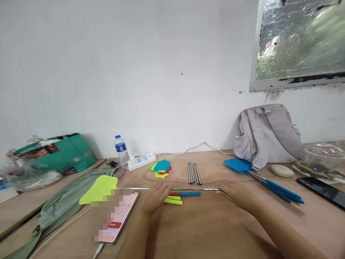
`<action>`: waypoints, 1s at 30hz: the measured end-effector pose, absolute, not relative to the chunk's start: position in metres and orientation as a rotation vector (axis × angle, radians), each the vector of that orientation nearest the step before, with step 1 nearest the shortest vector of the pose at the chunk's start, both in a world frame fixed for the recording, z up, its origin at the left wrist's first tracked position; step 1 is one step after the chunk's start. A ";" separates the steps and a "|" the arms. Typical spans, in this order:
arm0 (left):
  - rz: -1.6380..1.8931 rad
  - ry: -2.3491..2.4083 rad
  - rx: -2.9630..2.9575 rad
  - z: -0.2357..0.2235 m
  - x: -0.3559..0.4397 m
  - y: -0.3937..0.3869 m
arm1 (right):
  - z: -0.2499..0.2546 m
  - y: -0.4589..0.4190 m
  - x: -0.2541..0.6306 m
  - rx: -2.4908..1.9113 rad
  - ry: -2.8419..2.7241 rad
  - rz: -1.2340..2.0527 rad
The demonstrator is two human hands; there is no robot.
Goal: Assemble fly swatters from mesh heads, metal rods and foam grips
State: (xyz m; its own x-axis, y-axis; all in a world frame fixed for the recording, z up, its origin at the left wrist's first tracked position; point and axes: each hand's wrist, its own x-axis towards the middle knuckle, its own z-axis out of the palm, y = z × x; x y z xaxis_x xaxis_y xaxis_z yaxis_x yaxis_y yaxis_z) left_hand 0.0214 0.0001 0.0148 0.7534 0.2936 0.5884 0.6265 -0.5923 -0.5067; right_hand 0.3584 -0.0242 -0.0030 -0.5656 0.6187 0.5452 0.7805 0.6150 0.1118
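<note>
A fly swatter with a yellow-green mesh head (pixel 101 189) and a thin metal rod (pixel 195 189) lies sideways in front of me. My left hand (pixel 159 194) is closed around the middle of the rod. At the rod's right end, my right hand (pixel 229 192) pinches the tip with its fingers. Just behind my left hand are several coloured handle tubes, among them a blue tube (pixel 190 194) and a yellow tube (pixel 173 202). Farther back lie a stack of swatter heads (pixel 162 166) and several loose metal rods (pixel 194 173).
Blue fly swatters (pixel 277 185) lie at the right, near a grey backpack (pixel 269 135) and a black phone (pixel 323 192). On the left are a lit phone (pixel 121 216), a green strap bag (pixel 72 194), a water bottle (pixel 122 149), a power strip (pixel 142 161) and a green shopping bag (pixel 70 154).
</note>
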 end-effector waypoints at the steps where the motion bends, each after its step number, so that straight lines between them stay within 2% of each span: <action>1: -0.591 -0.700 -2.221 0.014 0.019 0.002 | -0.005 -0.024 0.362 -1.092 -2.378 -0.486; 11: -0.580 -0.726 -2.253 0.013 0.006 0.007 | -0.017 -0.023 0.398 -1.096 -2.430 -0.575; 22: -0.462 -0.807 -2.286 0.007 -0.001 0.004 | -0.025 -0.020 0.400 -1.110 -2.465 -0.680; 30: -0.470 -0.812 -2.304 0.003 -0.005 0.006 | -0.027 -0.019 0.402 -1.073 -2.448 -0.624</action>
